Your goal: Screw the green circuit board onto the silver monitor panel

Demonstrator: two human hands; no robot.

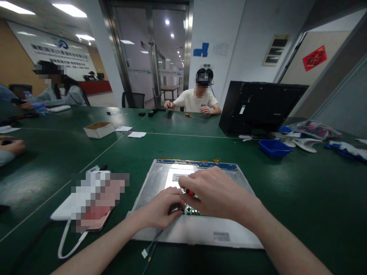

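Note:
A silver display panel [151, 179] lies flat on the table in front of me, with a blue circuit strip [197, 164] along its far edge. In its middle a small green circuit board [191, 210] shows partly between my hands. My right hand [213, 193] is closed around a red-and-black screwdriver [189, 191] over this board; its tip is hidden. My left hand [164, 206] is curled at the board's left side, its fingers closed around something dark that I cannot make out. Thin cables [151, 246] with a white connector hang over the panel's near edge below it.
A pink phone [99, 217] and a white device with a white cable [65, 238] lie left of the panel. Farther off are an open cardboard box [99, 130], a blue tray [275, 148] and a black monitor [260, 107]. Other people sit around the table.

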